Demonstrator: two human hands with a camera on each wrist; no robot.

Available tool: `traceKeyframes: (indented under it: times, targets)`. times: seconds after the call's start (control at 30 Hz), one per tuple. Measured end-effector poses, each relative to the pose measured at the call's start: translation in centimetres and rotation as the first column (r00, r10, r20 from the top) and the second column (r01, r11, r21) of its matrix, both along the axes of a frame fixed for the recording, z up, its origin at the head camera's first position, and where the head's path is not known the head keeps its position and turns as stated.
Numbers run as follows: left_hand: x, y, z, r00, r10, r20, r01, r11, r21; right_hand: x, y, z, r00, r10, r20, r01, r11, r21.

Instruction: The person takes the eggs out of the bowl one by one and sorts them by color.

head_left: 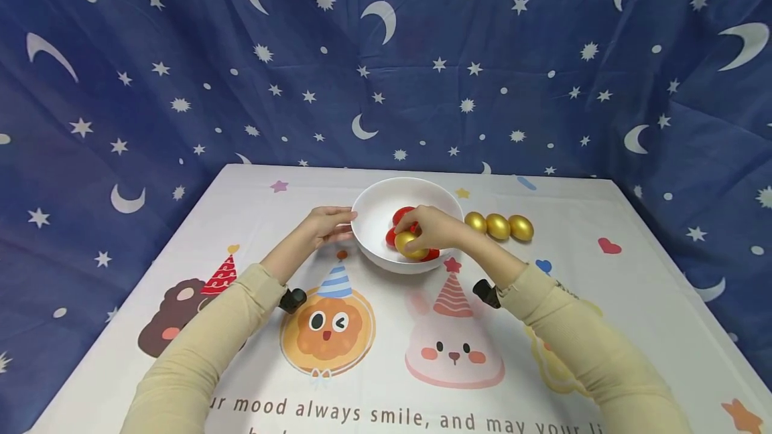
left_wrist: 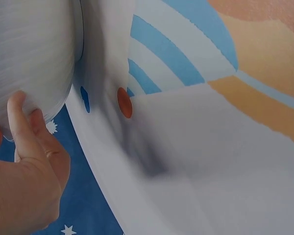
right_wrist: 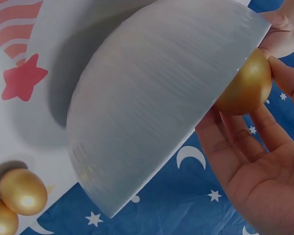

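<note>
My right hand [head_left: 431,228] reaches over the near right side of a white bowl [head_left: 376,199] and holds a golden egg [head_left: 411,245] between thumb and fingers. Beneath that egg, several red eggs [head_left: 402,215] lie in the bowl, partly covered by the hand. In the right wrist view the golden egg [right_wrist: 250,85] shows above the bowl's rim, fingers around it. My left hand [head_left: 328,225] holds the bowl at its left rim; the left wrist view has its fingers [left_wrist: 23,125] against the outer wall.
Three golden eggs [head_left: 498,226] lie in a row on the table just right of the bowl. A white tablecloth [head_left: 374,340] with cartoon figures and lettering covers the table. Behind its far edge hangs a dark blue curtain [head_left: 422,86] with moons and stars.
</note>
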State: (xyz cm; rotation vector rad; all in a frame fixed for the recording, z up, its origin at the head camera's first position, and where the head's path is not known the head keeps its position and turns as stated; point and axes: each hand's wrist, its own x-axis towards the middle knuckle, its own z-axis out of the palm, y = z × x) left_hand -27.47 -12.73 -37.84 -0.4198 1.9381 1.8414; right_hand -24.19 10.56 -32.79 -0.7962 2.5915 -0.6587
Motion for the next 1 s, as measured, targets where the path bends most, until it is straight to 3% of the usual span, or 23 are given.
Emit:
traceKeyframes:
  times: [0.4,1.0]
  targets:
    - [0.0,-0.4,-0.2,1.000,0.012,0.002,-0.012,1.000,0.009,0.9,1.0,-0.2,0.998,-0.016,-0.063,0.013,0.999,-0.051]
    - [0.1,-0.2,-0.3,1.000,-0.011,-0.012,0.011,0.999,0.037,2.3,2.7,0.4,0.994,-0.088,-0.061,0.077,0.983,-0.167]
